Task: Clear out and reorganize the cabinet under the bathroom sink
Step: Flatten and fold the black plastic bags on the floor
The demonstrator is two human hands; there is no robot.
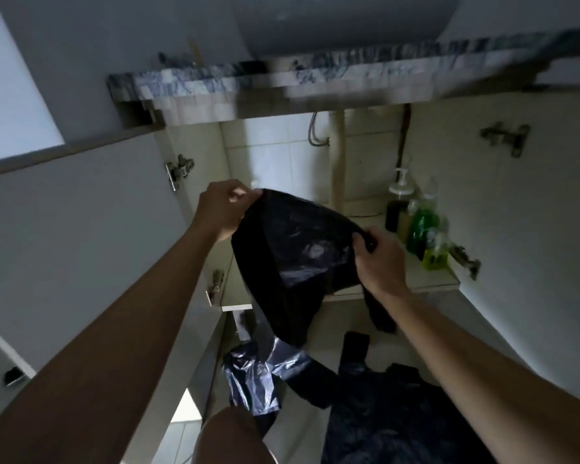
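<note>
The cabinet (272, 155) is standing open; I am holding the black bag (292, 249) up before it, left fingers (245, 195) and right fingers (365, 241) pinching its rim. Shaking it wider is risking toppling the bottles (422, 226) along the right edge of the shelf (429, 281).

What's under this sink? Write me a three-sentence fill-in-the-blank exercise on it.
The left hand and right hand hold up a ____ plastic bag.
The bottles stand on the ____ side of the cabinet.
More bags lie below on the ____.
Missing: black; right; floor.
</note>
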